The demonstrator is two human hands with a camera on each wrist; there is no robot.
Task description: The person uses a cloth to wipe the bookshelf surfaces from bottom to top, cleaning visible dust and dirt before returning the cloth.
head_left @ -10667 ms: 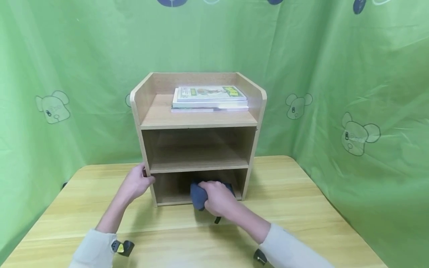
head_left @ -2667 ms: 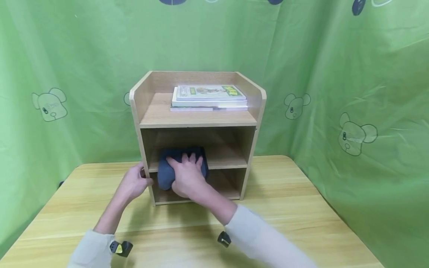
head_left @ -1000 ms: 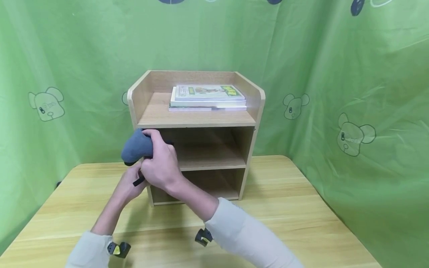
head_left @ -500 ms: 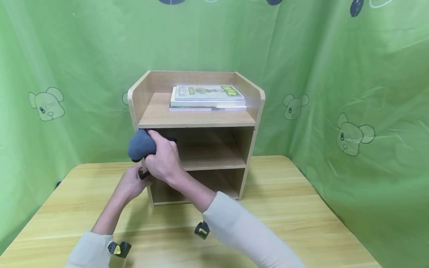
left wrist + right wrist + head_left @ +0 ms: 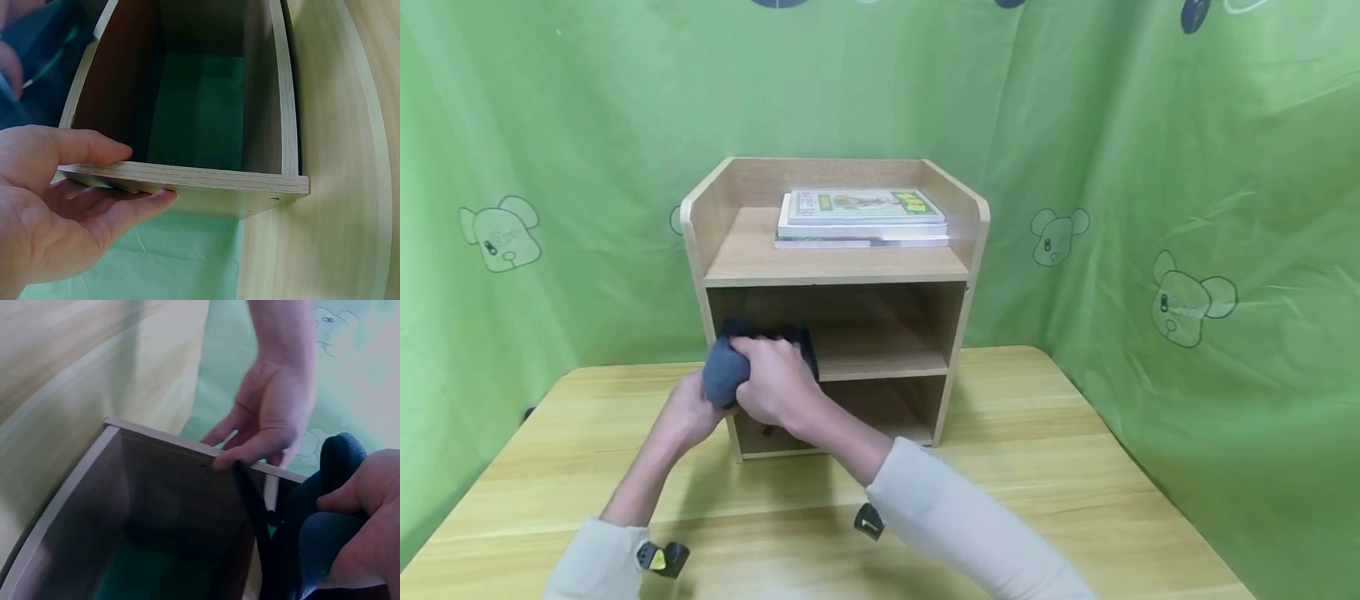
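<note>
In the head view a small wooden shelf unit (image 5: 842, 279) stands on the table. My left hand (image 5: 688, 412) grips its left side panel (image 5: 187, 176); in the left wrist view the thumb lies inside and the fingers outside. My right hand (image 5: 778, 379) holds a bunched blue-grey cloth item (image 5: 725, 372) with black edging against the left front edge, level with the middle shelf board. A black strap (image 5: 253, 500) hangs from the cloth in the right wrist view. The cloth hides part of the left panel and of my left fingers.
Several stacked books (image 5: 861, 218) lie on the unit's top. Below are two open compartments, split by the middle shelf board (image 5: 880, 367). The wooden table (image 5: 1030, 467) extends on both sides, and a green curtain (image 5: 1120, 167) hangs behind and to the right.
The cloth went from the bottom compartment up to the middle board, then to the left front edge. In the last half second it slid down and slightly right. My left hand kept its grip.
</note>
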